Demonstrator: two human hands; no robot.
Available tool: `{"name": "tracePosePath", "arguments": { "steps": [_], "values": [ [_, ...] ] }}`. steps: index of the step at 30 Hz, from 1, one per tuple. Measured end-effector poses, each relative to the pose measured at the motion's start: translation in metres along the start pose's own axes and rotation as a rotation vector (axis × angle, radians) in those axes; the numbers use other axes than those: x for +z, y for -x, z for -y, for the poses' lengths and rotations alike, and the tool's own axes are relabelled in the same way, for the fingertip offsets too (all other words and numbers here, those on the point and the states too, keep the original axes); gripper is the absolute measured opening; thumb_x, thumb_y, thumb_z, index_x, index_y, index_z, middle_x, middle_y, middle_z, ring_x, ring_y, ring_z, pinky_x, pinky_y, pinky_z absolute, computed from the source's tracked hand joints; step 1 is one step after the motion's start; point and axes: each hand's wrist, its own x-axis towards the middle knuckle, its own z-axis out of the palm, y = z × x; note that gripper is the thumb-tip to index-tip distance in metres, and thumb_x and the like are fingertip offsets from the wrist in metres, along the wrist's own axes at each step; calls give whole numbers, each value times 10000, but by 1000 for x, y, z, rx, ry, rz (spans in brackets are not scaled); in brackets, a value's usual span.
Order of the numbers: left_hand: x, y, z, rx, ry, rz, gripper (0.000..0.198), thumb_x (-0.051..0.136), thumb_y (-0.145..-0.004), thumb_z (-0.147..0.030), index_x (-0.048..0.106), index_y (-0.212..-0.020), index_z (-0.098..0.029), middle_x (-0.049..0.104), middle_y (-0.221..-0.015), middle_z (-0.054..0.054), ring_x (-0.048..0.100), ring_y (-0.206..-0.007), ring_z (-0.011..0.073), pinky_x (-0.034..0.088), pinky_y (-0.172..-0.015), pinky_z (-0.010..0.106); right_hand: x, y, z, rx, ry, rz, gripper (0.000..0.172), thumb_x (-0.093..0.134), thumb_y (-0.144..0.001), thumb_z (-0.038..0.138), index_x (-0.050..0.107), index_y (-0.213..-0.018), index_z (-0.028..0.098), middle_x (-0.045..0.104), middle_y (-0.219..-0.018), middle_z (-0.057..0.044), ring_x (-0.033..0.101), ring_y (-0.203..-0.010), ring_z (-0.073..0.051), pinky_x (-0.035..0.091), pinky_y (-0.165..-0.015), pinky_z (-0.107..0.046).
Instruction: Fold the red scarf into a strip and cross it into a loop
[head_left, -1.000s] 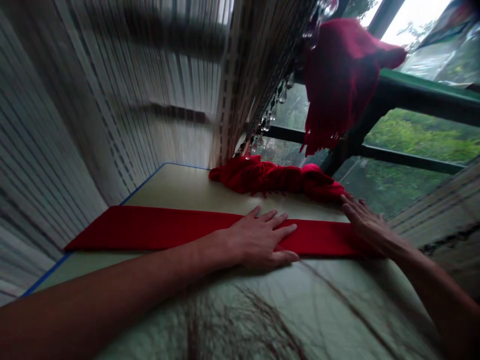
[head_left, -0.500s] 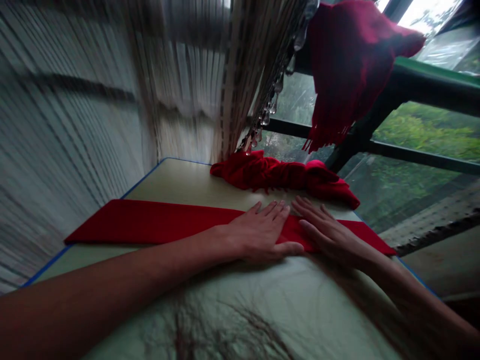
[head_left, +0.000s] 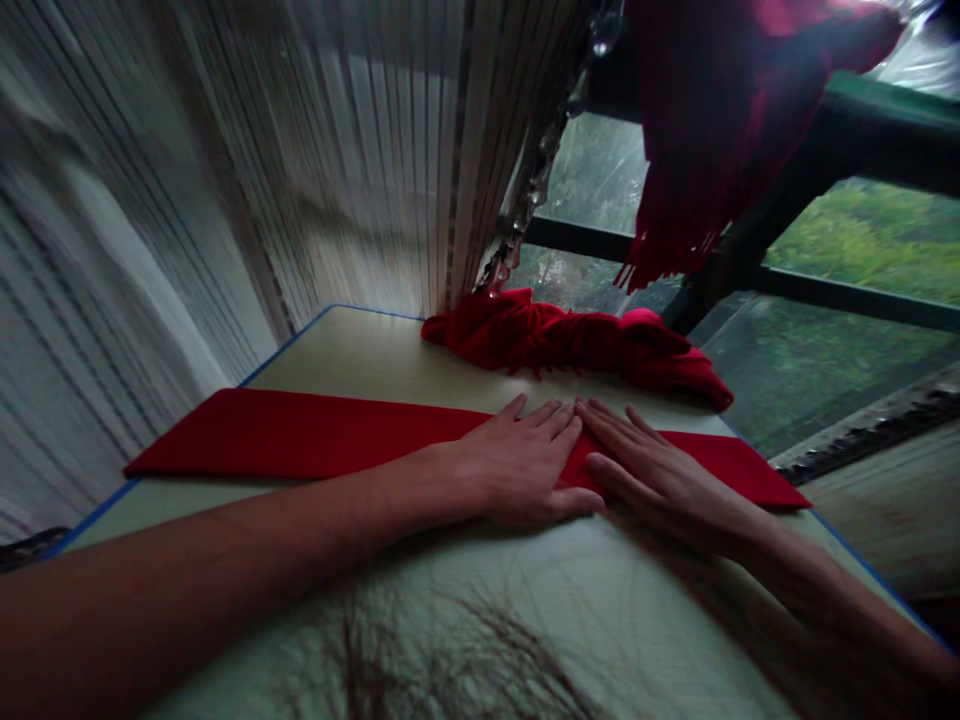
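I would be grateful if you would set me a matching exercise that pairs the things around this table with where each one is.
Things:
1. left hand
2. folded red band
3. bunched red fringed cloth
4. hanging red fringed cloth

Places:
A. up in front of the window
B. heaped near the far edge of the table
C. pressed palm down on the band
D. stretched flat across the table

Right pairs: 1-C, 2-D, 3-B, 4-A
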Motion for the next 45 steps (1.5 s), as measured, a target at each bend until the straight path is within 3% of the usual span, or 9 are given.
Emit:
{"name": "tracePosePath", "arguments": {
  "steps": [7, 11, 15, 19, 23, 27, 31, 35, 45],
  "values": [
    [-3, 1, -3, -12, 6, 7, 918, 343, -1000, -680, 182, -1624, -26, 117, -1701, 187, 90, -1595, 299, 70, -1292, 519, 1, 3, -5, 17, 14, 2, 697, 357, -1044, 578, 147, -1655, 318, 234, -1687, -44, 203, -1550, -300, 163, -1263, -608],
    [-3, 0, -3, -16, 6, 13, 933, 348, -997, -690, 174, -1624, -21, 139, -1699, 197, 108, -1593, 306, 75, -1290, 518, 0, 4, -8, 13, 23, -88, 679, 338, -1057, 546, 109, -1657, 327, 158, -1705, -24, 157, -1558, -294, 146, -1267, -598],
    [-2, 0, -2, -13, 8, 16, 929, 340, -999, -692, 173, -1625, -26, 116, -1704, 188, 91, -1595, 305, 77, -1290, 520, 0, 4, -9, -14, 33, -10, 682, 350, -1058, 538, 86, -1656, 342, 196, -1698, -33, 186, -1556, -288, 146, -1262, -618],
    [0, 1, -3, -19, 7, -14, 930, 348, -998, -690, 171, -1624, -25, 139, -1700, 191, 105, -1594, 298, 62, -1292, 516, 0, 4, -7, -4, 26, -118, 687, 344, -1058, 531, 67, -1657, 340, 123, -1712, -19, 132, -1561, -306, 128, -1263, -624],
    [-1, 1, -4, -37, 14, -3, 935, 345, -1006, -683, 136, -1627, -17, 102, -1705, 179, 76, -1598, 286, 41, -1298, 514, 2, 4, -7, -15, 30, -18, 699, 376, -1043, 564, 128, -1656, 338, 228, -1691, -29, 212, -1543, -321, 180, -1261, -614],
    [-2, 1, -5, -26, 12, -4, 910, 362, -1013, -667, 168, -1624, -21, 130, -1702, 190, 99, -1595, 299, 62, -1295, 520, 2, 5, -7, -10, 44, -126, 690, 333, -1059, 541, 86, -1661, 311, 143, -1710, -41, 159, -1555, -313, 143, -1262, -617],
    [-3, 2, -4, -24, 20, 10, 907, 355, -1015, -663, 136, -1630, -34, 102, -1709, 170, 75, -1598, 280, 36, -1297, 510, 2, 6, -6, -14, 43, -2, 695, 341, -1054, 562, 149, -1658, 275, 210, -1695, -78, 195, -1553, -300, 152, -1259, -611],
    [-2, 1, -4, -22, 19, 4, 915, 349, -1010, -676, 152, -1628, -29, 119, -1706, 182, 83, -1597, 289, 48, -1295, 516, 3, 5, -8, 14, 28, -96, 692, 333, -1061, 542, 119, -1661, 273, 150, -1710, -63, 138, -1564, -293, 112, -1267, -597],
    [-2, 1, -3, -19, 7, 14, 920, 344, -1007, -681, 170, -1624, -22, 132, -1704, 188, 91, -1596, 298, 67, -1294, 521, -1, 9, -22, 81, 5, -7, 703, 306, -1050, 586, 190, -1655, 248, 210, -1696, -86, 166, -1556, -310, 136, -1257, -611]
  ]
}}
